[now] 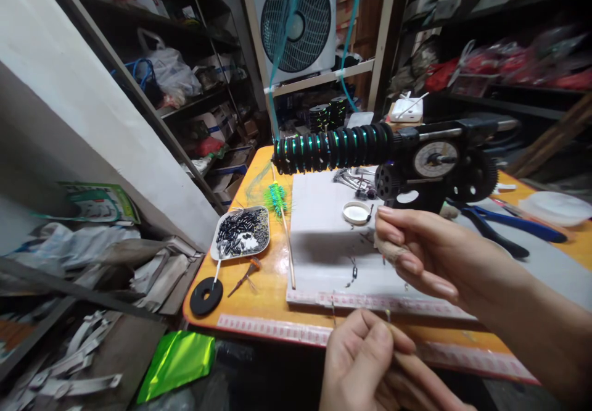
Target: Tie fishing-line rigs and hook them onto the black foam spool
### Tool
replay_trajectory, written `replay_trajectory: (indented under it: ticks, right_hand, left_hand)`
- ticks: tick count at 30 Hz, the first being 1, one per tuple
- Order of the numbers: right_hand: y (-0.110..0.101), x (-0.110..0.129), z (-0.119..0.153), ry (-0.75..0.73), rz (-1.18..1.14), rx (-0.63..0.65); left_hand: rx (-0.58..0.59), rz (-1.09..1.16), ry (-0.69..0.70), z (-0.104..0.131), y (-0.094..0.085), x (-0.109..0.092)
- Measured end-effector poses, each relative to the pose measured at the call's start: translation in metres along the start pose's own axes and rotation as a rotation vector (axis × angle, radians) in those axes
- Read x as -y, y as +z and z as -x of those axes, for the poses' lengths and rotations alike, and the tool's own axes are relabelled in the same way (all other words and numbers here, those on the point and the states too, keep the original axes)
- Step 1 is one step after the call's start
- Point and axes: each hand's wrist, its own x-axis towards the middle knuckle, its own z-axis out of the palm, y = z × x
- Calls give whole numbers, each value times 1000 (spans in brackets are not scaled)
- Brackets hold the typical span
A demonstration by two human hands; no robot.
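Observation:
My left hand [365,358] is at the bottom, just in front of the table edge. Its thumb and index finger pinch together; a tiny metallic tip shows above them, but what it belongs to is too small to name. My right hand [419,253] hovers over the white board [308,269], fingers bent and closed, a pale covering on one fingertip. Whatever it grips is hidden. Near it are a small round white dish [356,215] and, on the board, a small black piece with thin wire ends [354,272].
A row of black spools with green-blue line [333,147] sits on a black geared machine [435,161] behind the hands. Pliers [522,223] lie right. At left are a white tray [246,240] of small black parts, a black foam disc [206,295] and measuring tape [272,329].

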Motion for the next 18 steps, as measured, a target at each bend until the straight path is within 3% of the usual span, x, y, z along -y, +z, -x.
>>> replay_trajectory:
  ticks: [10,18]
  right_hand:
    - [-2,1,-1,9,-5,-1]
    - [2,5,3,-24,22,-4]
  left_hand:
    - [108,9,15,3,-2,-2]
    - [105,-73,24,5,1,-2]
